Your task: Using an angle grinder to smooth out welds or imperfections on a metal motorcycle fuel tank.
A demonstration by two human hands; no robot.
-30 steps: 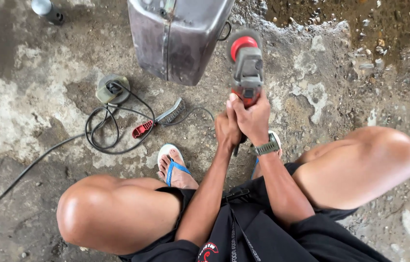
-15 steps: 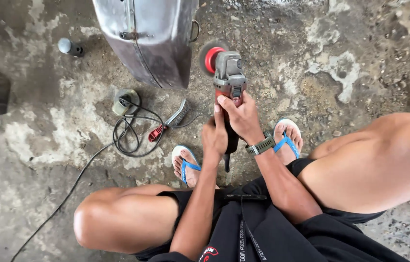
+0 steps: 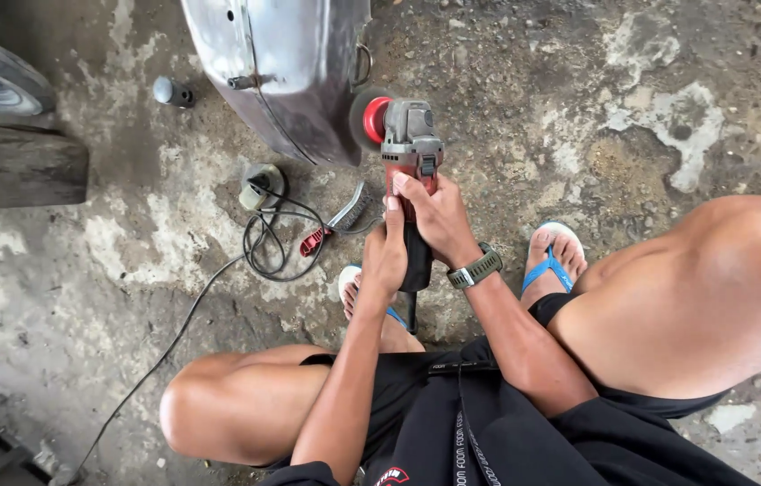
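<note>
Both hands on the angle grinder.
My left hand and right hand wrap fingers tight around its red-grey body; the disc meets the dull, curved metal panel above gritty concrete.

2 hands gripping angle grinder (red guard), against metal panel

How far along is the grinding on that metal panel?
Done: much of the panel already looks bare and shiny. In hand: both hands, left and right, hold the grinder, its disc at the panel's lower edge. Left: that darker lower edge looks unfinished.
</note>
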